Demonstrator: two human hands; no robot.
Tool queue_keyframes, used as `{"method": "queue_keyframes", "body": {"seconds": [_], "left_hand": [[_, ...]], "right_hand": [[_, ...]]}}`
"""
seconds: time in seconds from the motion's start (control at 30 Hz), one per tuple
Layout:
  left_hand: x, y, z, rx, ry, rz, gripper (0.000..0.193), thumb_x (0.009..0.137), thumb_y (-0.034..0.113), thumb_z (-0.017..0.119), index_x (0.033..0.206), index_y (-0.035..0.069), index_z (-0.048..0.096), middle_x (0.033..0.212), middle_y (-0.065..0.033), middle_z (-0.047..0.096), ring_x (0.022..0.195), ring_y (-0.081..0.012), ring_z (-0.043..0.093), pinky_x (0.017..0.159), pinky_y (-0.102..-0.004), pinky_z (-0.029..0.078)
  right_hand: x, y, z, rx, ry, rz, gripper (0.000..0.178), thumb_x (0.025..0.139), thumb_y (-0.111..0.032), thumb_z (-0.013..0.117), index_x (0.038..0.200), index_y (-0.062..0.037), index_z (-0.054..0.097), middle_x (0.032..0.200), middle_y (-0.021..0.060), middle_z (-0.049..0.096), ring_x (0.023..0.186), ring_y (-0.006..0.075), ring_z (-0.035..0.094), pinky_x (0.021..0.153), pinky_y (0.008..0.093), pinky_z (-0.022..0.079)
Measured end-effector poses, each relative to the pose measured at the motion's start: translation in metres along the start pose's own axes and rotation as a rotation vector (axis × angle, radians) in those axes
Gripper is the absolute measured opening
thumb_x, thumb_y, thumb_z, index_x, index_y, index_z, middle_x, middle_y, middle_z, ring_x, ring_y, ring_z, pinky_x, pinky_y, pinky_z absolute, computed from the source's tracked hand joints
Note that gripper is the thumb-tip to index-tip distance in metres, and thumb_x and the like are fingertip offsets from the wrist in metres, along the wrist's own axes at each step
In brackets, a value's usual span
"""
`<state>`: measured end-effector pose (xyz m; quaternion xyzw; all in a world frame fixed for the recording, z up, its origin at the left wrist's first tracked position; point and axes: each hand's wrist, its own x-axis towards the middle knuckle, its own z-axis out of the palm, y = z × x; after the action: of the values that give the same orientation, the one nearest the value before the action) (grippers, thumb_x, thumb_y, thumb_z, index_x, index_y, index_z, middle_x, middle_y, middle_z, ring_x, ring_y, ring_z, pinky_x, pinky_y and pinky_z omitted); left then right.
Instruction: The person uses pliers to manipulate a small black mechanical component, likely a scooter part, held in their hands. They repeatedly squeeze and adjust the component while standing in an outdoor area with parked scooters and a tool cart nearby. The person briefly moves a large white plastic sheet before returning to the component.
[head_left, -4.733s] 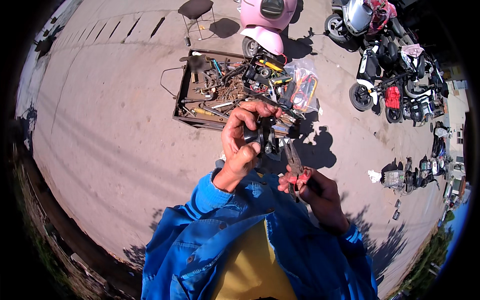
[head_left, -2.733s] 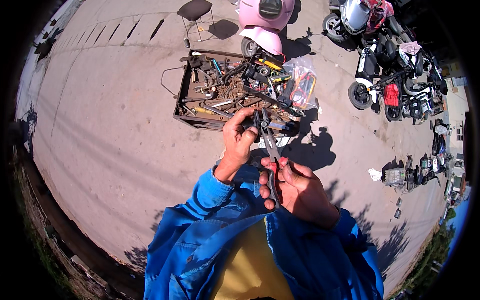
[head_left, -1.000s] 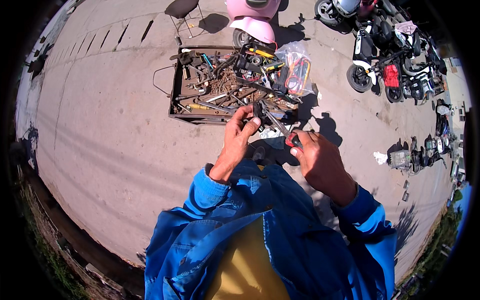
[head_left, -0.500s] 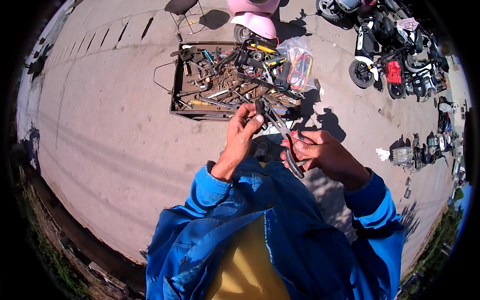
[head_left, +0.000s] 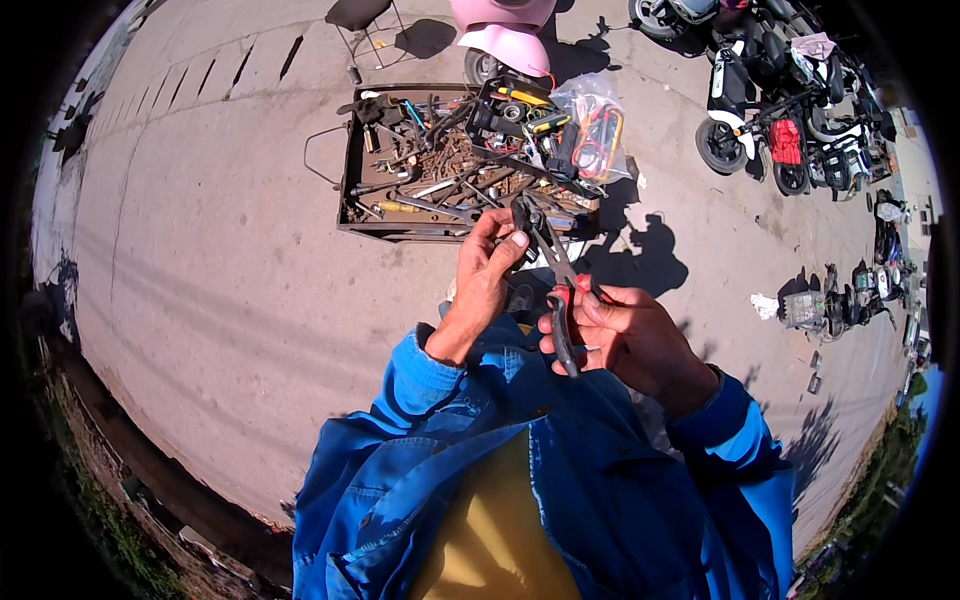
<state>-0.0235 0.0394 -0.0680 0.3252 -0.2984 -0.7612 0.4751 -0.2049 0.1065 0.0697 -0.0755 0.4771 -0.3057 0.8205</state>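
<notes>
Between the fingers and thumb of my left hand (head_left: 487,265) is a small black part (head_left: 522,222); its exact kind is too small to tell. My right hand (head_left: 630,340) grips red-and-black-handled pliers (head_left: 562,290), whose long metal jaws point up and away from me and meet the black part. Just beyond both hands lies a shallow metal tool tray (head_left: 390,233) full of wrenches, bolts and loose rusty hardware. A yellow-handled screwdriver (head_left: 397,206) rests near its close edge.
A black bin (head_left: 487,125) and a clear plastic bag (head_left: 600,135) with cables sit on the tray's right side. Beyond it stand a pink scooter (head_left: 505,45) and a dark stool (head_left: 357,12). Several scooters, one with a red bag (head_left: 786,142), are parked at the far right.
My right hand has swung down and slightly left, so the pliers stand steeper and their handles sit nearer my body. The left hand stays nearly still with the black part.
</notes>
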Motion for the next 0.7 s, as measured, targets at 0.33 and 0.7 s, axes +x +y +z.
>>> {"method": "queue_keyframes", "body": {"seconds": [0.33, 0.7], "left_hand": [[0.004, -0.008, -0.002, -0.183, -0.003, -0.088, 0.035, 0.102, 0.025, 0.065, 0.127, 0.002, 0.056, 0.121, -0.0127, 0.066, 0.113, -0.0242, 0.066, 0.105, -0.0447, 0.052], [-0.002, 0.011, 0.007, -0.357, -0.021, -0.12, 0.039, 0.102, 0.036, 0.067, 0.123, 0.005, 0.058, 0.12, -0.0129, 0.067, 0.114, -0.0305, 0.069, 0.104, -0.0536, 0.055]], "right_hand": [[0.007, 0.022, 0.01, 0.274, -0.002, -0.165, 0.029, 0.11, -0.025, 0.05, 0.129, -0.0036, 0.057, 0.123, 0.0176, 0.067, 0.114, 0.0306, 0.067, 0.096, 0.0469, 0.057], [0.001, 0.019, 0.012, 0.152, -0.041, -0.236, 0.031, 0.111, -0.023, 0.049, 0.133, -0.0019, 0.053, 0.128, 0.0187, 0.065, 0.115, 0.0294, 0.067, 0.095, 0.0451, 0.057]]}}
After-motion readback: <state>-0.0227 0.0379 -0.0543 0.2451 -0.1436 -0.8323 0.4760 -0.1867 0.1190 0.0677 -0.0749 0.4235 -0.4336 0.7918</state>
